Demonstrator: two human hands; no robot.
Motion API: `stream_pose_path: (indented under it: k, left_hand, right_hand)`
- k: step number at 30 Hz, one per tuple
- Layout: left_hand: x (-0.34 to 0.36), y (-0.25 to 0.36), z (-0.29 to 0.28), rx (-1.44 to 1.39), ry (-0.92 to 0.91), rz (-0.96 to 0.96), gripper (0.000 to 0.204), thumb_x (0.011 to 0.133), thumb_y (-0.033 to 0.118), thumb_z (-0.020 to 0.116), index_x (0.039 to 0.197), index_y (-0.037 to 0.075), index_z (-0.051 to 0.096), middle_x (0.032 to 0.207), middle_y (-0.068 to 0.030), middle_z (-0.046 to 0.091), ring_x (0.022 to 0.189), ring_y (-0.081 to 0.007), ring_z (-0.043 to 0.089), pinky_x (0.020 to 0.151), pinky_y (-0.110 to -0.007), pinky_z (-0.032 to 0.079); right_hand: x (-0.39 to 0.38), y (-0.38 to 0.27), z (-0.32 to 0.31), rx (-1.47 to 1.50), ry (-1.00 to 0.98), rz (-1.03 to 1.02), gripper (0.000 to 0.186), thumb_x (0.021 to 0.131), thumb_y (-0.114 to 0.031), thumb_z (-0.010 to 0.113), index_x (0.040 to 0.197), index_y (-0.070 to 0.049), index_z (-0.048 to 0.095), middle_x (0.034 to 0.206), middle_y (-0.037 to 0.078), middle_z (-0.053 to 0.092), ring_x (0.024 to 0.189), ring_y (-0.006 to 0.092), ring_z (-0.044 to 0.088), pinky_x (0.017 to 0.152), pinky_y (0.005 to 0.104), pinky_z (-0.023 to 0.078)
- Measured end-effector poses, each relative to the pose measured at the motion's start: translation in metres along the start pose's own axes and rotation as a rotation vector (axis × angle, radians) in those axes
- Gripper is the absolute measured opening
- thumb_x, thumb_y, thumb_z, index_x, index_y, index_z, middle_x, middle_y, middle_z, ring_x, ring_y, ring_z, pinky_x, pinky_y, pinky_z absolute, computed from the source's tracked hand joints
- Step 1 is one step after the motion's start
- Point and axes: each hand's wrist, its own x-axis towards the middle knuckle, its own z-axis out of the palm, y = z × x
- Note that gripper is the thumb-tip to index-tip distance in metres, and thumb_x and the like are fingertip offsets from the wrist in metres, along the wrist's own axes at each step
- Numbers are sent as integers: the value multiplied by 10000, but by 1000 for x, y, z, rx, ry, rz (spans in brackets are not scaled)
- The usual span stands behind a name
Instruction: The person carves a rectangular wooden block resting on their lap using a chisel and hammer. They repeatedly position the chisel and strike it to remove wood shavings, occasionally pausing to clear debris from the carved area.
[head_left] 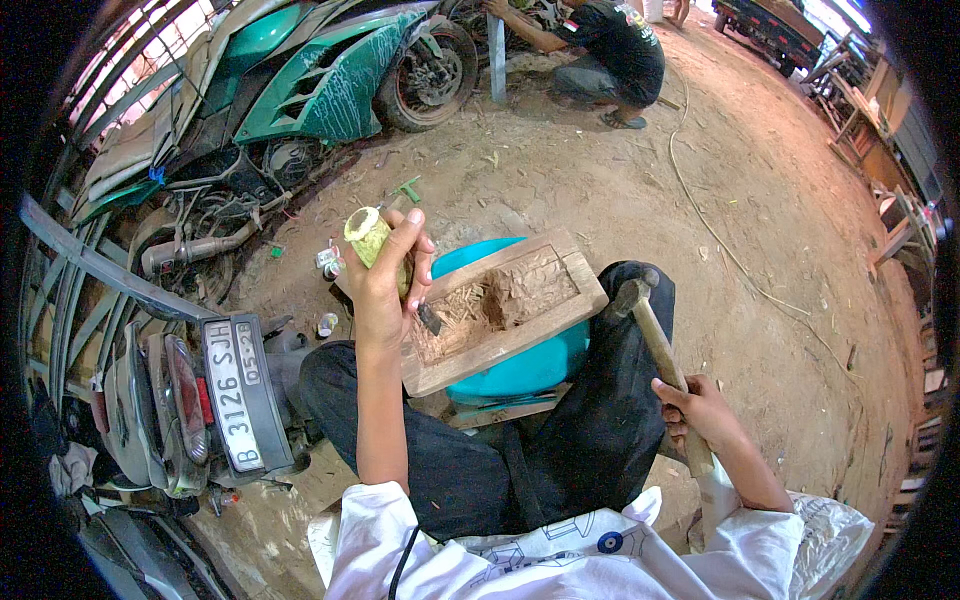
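Observation:
My left hand (385, 270) is closed round a chisel with a thick yellow-green handle (366, 235). Its dark blade (430, 319) points down at the left end of a rectangular wooden board (585, 285); whether it touches the wood I cannot tell. The board has a raised rim, with pale shavings (462, 318) in a carved recess and a rough brown raised part beside them. A turquoise round stool (530, 370) supports it between my knees. My right hand (700, 405) grips the wooden handle of a hammer (655, 335), its metal head raised near my right knee.
A green motorcycle (320, 95) stands at the far left, and another motorcycle's rear (185, 410) is close on my left. Ahead, a person in black (612, 55) squats. A cable (720, 245) runs over the dirt floor. Small containers (328, 262) lie near my left hand.

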Motion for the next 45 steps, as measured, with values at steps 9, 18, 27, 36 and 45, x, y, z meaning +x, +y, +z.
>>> stream_pose_path:
  k: [9, 18, 27, 36, 45]
  left_hand:
    - [1, 2, -3, -163, 16, -46, 177, 829, 142, 623, 716, 40, 533, 621, -53, 554, 377, -54, 441, 280, -174, 258]
    - [-1, 3, 4, 22, 42, -8, 332, 912, 303, 502, 674, 72, 482, 454, 0, 397, 299, -56, 277, 285, -195, 209]
    - [-1, 2, 1, -37, 13, 1, 452, 944, 402, 423, 621, 85, 444, 434, 21, 346, 295, -53, 269, 278, -197, 203]
    - [1, 1, -3, 6, -71, -9, 446, 941, 394, 427, 759, 17, 582, 393, 16, 364, 283, -52, 263, 289, -200, 198]
    - [0, 3, 0, -79, -33, -30, 397, 904, 330, 532, 729, -22, 587, 409, 1, 408, 284, -43, 297, 291, -183, 216]
  right_hand:
    - [-4, -2, 4, 12, 18, -36, 317, 845, -292, 635, 710, -118, 406, 550, -46, 388, 415, 67, 352, 378, 256, 287]
    - [-4, -3, 3, 20, 17, -7, 314, 842, -296, 636, 711, -122, 410, 548, -43, 384, 411, 74, 355, 374, 260, 293]
    - [-2, -2, 3, 21, 24, 15, 317, 840, -294, 639, 713, -114, 411, 551, -38, 384, 413, 75, 357, 373, 262, 299]
    - [-3, -3, 3, 26, 28, 15, 311, 840, -290, 639, 720, -108, 418, 546, -38, 383, 407, 76, 354, 371, 264, 303]
    - [-1, -1, 2, 23, 7, 7, 305, 848, -301, 630, 725, -118, 419, 544, -45, 379, 405, 68, 348, 372, 254, 301]
